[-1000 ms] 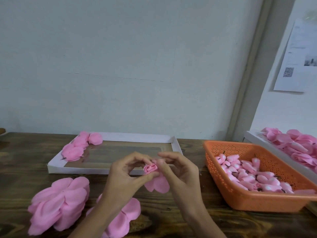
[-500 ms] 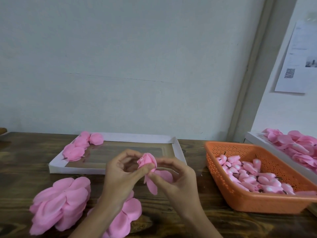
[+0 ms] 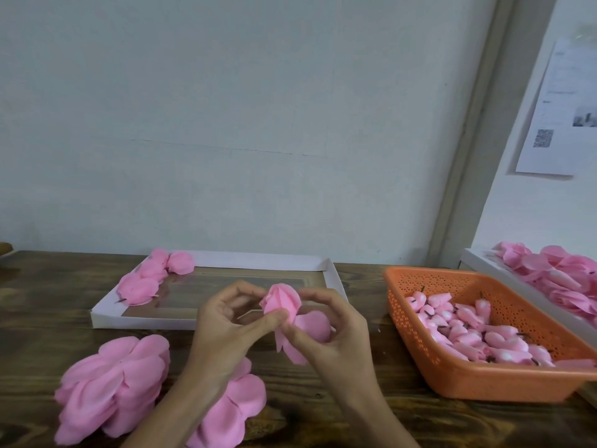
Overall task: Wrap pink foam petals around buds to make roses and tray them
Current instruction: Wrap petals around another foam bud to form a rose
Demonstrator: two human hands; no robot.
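Above the table's front middle I hold a half-wrapped pink foam rose (image 3: 281,301), its loose outer petals (image 3: 311,324) hanging down to the right. My left hand (image 3: 226,321) pinches the bud between thumb and fingers. My right hand (image 3: 336,331) curls round the petals from the right and below. A white tray (image 3: 265,260) behind my hands carries a few finished roses (image 3: 142,286) in its left corner. An orange basket (image 3: 478,379) on the right is full of buds (image 3: 478,331).
Stacks of pink petal sheets (image 3: 113,383) lie at the front left, with another pile (image 3: 235,412) under my left forearm. A second white tray (image 3: 517,289) of pink pieces sits at the far right. A printed sheet (image 3: 562,108) hangs on the wall.
The rose has risen and tilted in my fingers, and one more petal now lies closed round the bud. Both hands stay together at the same spot.
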